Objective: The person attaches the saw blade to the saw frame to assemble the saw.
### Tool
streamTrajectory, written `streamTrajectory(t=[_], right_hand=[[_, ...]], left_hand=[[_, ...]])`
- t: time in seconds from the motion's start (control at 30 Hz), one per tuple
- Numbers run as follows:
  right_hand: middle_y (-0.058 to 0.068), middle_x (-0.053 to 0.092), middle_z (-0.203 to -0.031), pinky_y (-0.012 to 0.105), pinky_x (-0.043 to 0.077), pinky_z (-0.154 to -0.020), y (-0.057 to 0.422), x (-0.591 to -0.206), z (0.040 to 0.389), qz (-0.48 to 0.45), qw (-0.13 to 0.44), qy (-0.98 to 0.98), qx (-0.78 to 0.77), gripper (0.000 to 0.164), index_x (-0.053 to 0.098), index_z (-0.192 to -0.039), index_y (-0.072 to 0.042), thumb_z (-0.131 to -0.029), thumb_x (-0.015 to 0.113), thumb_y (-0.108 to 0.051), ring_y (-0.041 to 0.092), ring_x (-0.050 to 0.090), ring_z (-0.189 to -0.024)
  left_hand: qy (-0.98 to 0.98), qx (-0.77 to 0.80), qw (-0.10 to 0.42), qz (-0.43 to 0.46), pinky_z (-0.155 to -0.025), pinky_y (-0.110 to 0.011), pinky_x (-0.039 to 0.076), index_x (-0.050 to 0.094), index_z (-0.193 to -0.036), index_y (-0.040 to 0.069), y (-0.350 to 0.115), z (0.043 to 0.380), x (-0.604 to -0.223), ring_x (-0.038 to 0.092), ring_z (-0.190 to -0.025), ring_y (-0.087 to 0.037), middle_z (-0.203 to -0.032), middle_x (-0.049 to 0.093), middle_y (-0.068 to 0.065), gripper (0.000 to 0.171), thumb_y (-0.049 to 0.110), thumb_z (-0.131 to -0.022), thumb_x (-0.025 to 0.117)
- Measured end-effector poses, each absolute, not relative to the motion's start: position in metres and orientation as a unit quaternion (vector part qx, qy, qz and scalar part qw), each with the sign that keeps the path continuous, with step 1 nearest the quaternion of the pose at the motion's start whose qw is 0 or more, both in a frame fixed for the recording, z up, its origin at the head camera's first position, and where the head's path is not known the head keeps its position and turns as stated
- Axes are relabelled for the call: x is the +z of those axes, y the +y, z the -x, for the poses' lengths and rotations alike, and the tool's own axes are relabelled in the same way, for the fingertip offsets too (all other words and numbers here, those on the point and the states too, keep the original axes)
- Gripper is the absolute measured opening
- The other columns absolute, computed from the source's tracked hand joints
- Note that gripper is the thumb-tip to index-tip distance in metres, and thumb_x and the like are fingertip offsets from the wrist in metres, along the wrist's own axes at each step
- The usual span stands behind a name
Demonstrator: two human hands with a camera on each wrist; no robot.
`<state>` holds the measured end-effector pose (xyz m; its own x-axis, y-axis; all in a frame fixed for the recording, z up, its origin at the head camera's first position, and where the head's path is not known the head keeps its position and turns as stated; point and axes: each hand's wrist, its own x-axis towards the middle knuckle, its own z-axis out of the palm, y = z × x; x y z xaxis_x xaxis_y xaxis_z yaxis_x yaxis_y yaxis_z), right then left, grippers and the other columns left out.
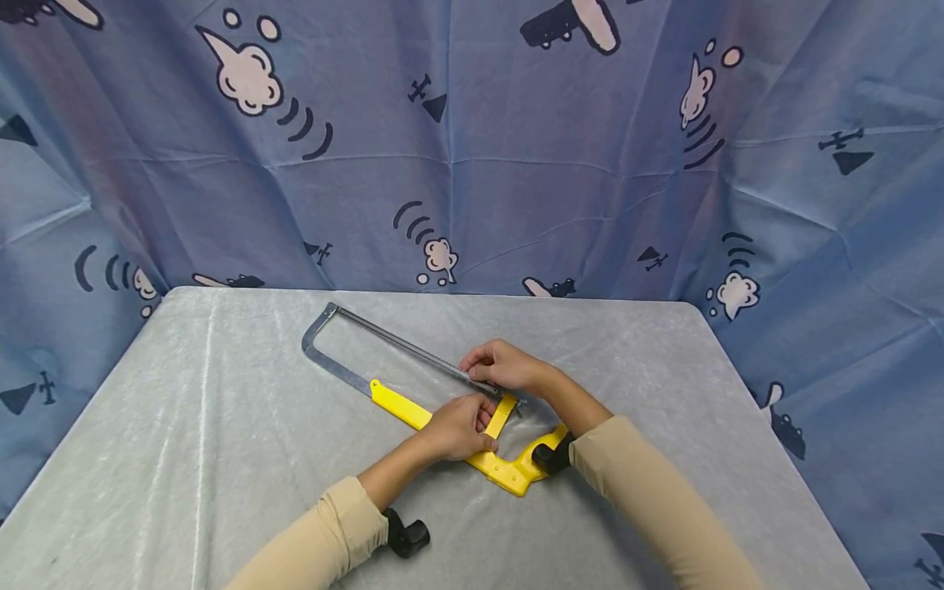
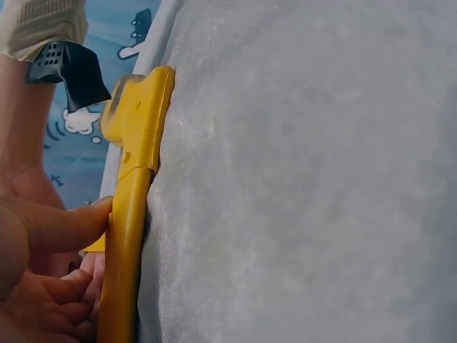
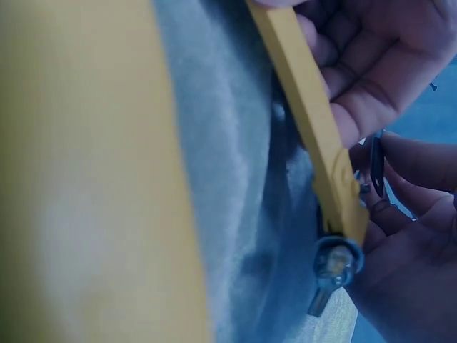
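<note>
A hacksaw (image 1: 401,406) with a yellow frame and handle lies on the table, its grey metal bow pointing to the far left. My left hand (image 1: 460,426) grips the yellow frame near the short post, thumb against the bar (image 2: 127,236) in the left wrist view. My right hand (image 1: 509,365) pinches the near end of the hacksaw blade (image 3: 377,164) between thumb and fingers, beside the yellow post (image 3: 307,100). A metal wing nut (image 3: 335,264) sits at the post's end. From the head view, the far end of the blade meets the bow's tip.
A pale grey cloth covers the table (image 1: 243,459). Behind and at the sides hangs a blue patterned curtain (image 1: 516,164). Black wrist mounts (image 1: 406,537) stick out from both sleeves, the right one overlapping the saw's handle.
</note>
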<state>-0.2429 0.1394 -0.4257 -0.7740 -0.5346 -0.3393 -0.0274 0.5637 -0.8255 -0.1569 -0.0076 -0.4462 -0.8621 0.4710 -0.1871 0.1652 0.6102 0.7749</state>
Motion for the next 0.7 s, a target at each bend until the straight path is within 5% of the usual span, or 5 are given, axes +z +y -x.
streamTrajectory(t=[0.7], right_hand=[[0.012, 0.066, -0.102, 0.026, 0.044, -0.074, 0.1403, -0.4262, 0.2431, 0.186, 0.29, 0.829, -0.44, 0.024, 0.064, -0.117, 0.008, -0.099, 0.051, -0.001, 0.015, 0.051, -0.081]], left_hand=[[0.876, 0.411, 0.183, -0.173, -0.077, -0.03, 0.043, 0.061, -0.107, 0.008, -0.0092, 0.1553, -0.4471, 0.052, -0.082, -0.012, -0.088, 0.056, 0.003, 0.036, 0.011, -0.078, 0.083]])
